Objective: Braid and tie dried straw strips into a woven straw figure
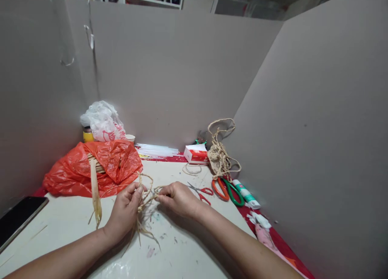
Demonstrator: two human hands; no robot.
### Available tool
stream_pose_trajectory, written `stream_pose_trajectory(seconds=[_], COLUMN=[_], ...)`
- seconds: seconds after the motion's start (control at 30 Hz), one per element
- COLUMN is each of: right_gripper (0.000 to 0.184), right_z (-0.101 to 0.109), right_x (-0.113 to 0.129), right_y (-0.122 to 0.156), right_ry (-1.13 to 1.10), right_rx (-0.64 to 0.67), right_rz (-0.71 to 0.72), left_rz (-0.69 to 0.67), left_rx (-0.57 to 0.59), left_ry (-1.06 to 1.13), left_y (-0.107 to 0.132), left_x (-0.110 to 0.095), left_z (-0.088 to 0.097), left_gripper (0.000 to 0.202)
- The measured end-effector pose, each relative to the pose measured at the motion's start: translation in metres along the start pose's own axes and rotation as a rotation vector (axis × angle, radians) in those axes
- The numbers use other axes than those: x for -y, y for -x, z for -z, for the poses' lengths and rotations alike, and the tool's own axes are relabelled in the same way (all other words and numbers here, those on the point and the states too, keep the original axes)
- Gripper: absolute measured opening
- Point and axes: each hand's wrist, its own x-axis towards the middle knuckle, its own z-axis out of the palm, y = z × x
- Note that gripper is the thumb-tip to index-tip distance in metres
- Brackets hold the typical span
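Observation:
A thin braided straw cord (146, 203) hangs between my two hands over the white board, with loose strands trailing down below it. My left hand (127, 204) is closed, pinching the cord between thumb and fingers near its knotted part. To the right, my right hand (176, 198) also pinches a piece of the same cord, its fingertips pressed together. A small loop of the cord rises between the hands. The exact way the strands cross is too fine to make out.
An orange-red plastic bag (121, 161) with straw strips lies at left, near a phone (21, 218). Small scissors (201, 192), larger scissors with orange and green handles (235, 194), a coiled braided rope (220, 159), a red-white box (196, 154) and a white-green tube (246, 194) lie at right.

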Motion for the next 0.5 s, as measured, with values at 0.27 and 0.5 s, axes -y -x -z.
stream_pose_trajectory(seconds=[0.27,0.5], right_gripper=[0.031,0.031], right_z=[0.025,0.081], right_x=[-0.061,-0.080], right_y=[0.009,0.024], right_ry=[-0.008,-0.549], right_rx=[-0.301,-0.767], right_rz=[-0.268,-0.405], left_rz=[0.094,0.249], left_rx=[-0.101,-0.219], left_ry=[0.049,0.213], left_y=[-0.009,-0.028], left_x=[0.007,0.021], left_z=[0.002,0.014], left_gripper=[0.030,0.030])
